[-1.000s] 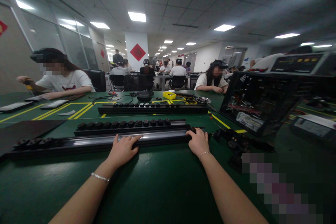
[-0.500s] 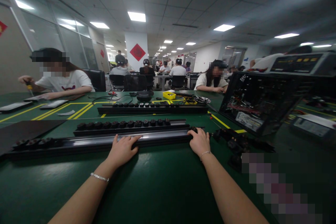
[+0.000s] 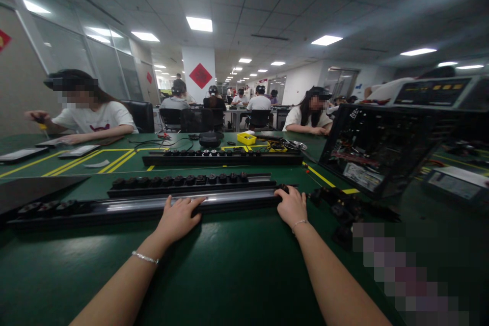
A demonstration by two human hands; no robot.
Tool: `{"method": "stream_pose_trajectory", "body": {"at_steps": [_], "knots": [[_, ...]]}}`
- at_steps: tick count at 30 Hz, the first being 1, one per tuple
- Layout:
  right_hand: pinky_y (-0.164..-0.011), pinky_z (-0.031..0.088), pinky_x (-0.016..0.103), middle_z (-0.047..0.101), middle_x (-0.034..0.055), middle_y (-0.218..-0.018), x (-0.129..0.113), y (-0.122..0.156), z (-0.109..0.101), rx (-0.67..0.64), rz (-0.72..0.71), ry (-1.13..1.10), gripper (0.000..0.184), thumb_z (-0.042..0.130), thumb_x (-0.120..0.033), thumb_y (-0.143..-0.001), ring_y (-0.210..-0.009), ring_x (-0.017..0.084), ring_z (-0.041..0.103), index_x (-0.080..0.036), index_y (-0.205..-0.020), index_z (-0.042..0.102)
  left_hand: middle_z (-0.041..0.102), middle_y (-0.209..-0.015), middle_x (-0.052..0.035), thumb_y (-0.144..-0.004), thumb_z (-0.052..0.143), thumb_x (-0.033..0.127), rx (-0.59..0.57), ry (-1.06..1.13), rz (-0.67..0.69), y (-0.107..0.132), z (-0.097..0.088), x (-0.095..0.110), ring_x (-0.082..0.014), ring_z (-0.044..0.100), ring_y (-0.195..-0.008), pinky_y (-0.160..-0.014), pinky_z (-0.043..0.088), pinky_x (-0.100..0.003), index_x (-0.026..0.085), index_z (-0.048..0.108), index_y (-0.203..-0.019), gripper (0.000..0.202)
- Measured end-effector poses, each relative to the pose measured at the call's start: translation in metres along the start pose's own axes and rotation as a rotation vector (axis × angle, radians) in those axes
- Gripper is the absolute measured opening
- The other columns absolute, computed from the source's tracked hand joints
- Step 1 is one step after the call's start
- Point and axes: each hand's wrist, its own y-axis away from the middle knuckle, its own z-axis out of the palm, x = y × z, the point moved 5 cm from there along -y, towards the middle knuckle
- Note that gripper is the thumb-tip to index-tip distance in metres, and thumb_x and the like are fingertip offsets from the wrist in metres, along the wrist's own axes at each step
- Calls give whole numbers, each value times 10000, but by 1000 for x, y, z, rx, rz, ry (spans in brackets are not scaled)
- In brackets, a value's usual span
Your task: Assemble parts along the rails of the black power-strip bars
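A long black rail (image 3: 126,207) with a shiny metallic top strip lies across the green table in front of me. Several round black socket modules (image 3: 69,206) sit in its left part. My left hand (image 3: 179,218) rests on the middle of the rail, fingers stretched out along its top. At the rail's right end, my right hand (image 3: 291,205) has its fingers curled over a small black socket module (image 3: 282,188), which they partly hide. Right behind is a shorter black rail (image 3: 260,179) carrying a row of similar modules.
Another black rail with sockets (image 3: 225,159) lies farther back, before a yellow tray (image 3: 246,138). Loose black parts (image 3: 336,204) lie to the right, near an opened computer case (image 3: 359,153). A dark flat board (image 3: 34,191) is at left. Co-workers sit across the table.
My right hand has shifted very slightly to the right at the rail's end. My left hand stays in place on the rail.
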Motion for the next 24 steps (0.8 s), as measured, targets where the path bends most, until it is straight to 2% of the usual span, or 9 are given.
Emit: {"method": "stream_pose_trajectory", "body": {"at_steps": [24], "knots": [[-1049,97,486,450,48,-1190,10,-3,-6,-26,93,-7,400,416,-82,-687,-1215,230,320,-287,-952,635,618,-1080,-35,-788,401,392,26,-6,14,-1,2,-1,-244,524,-1035,-1005,90,-593,359,406,-1267,480]]}}
